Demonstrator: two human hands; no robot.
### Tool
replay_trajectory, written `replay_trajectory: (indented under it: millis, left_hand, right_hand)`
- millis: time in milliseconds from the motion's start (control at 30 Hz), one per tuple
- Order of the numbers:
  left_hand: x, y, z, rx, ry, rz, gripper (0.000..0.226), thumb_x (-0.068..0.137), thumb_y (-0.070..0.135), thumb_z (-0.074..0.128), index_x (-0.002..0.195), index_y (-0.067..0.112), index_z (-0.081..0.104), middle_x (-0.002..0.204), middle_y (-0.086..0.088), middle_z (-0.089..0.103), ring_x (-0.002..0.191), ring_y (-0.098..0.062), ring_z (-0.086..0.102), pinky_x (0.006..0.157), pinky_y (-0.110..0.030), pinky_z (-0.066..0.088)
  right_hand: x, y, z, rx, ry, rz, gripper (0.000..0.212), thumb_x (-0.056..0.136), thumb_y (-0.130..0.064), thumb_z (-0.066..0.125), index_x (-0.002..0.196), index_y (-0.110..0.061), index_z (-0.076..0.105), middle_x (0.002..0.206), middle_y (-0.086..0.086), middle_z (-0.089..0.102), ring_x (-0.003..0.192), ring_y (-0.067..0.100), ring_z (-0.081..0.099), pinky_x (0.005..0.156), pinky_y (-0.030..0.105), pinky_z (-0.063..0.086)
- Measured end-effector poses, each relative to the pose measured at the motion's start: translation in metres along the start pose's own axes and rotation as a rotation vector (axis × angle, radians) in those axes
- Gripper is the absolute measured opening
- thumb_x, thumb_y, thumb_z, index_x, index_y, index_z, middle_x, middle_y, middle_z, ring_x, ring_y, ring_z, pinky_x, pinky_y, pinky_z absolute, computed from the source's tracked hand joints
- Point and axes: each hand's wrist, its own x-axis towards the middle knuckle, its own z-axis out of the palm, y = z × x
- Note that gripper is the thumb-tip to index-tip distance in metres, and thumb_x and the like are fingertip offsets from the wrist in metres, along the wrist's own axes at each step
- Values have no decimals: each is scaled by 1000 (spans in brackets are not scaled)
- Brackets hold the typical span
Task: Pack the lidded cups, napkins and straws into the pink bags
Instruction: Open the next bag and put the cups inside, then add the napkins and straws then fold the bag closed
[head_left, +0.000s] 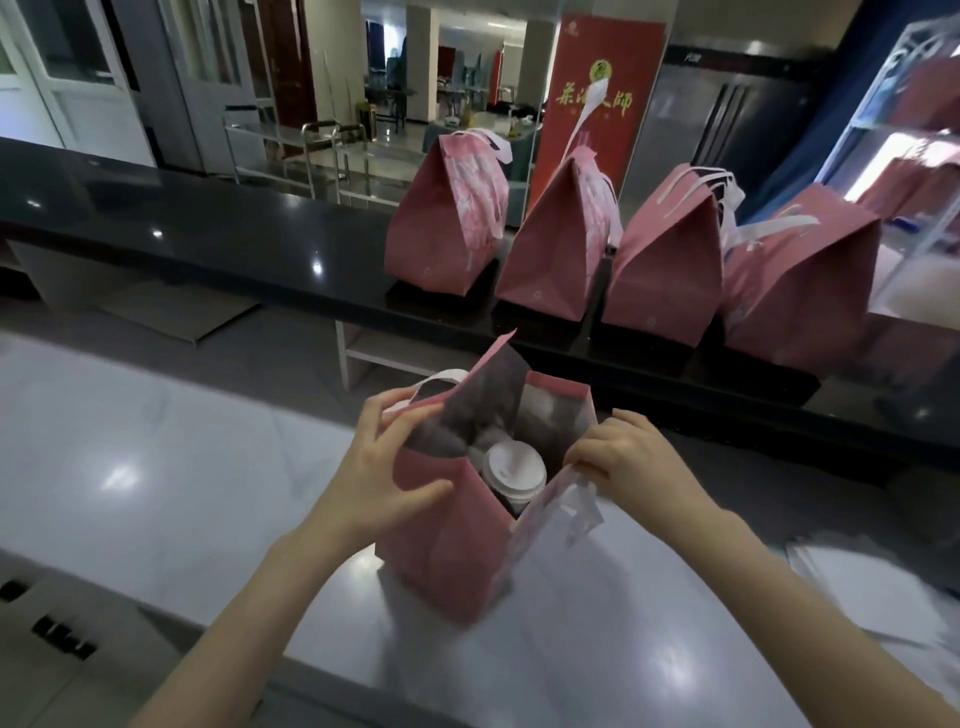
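Observation:
An open pink bag (447, 545) stands on the steel counter in front of me. Inside it a white lidded cup (515, 467) shows from above; what else lies in the bag is hidden. My left hand (384, 462) grips the bag's left rim, thumb on the outer wall and fingers at the top edge near a white handle. My right hand (623, 452) pinches the right rim by its white handle (582, 501). The bag's mouth is held apart between both hands.
Several closed pink bags (561, 244) with white handles stand in a row on the raised black ledge (208, 228) behind. A stack of white napkins (872, 587) lies at the right on the counter (156, 467). A red banner stands further back.

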Motion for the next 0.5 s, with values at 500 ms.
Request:
replay_trajectory:
  millis: [500]
  left_hand:
    - [1,32,52,255,46,317,78,71,-9,75,139,22,52,145,-3,41,133,-20,42,109,-19,33]
  right_hand:
    - [-34,45,-6,-75,81,29,22,60,-5,88,72,-18,76,69,-2,68,67,22,63,74,37,56]
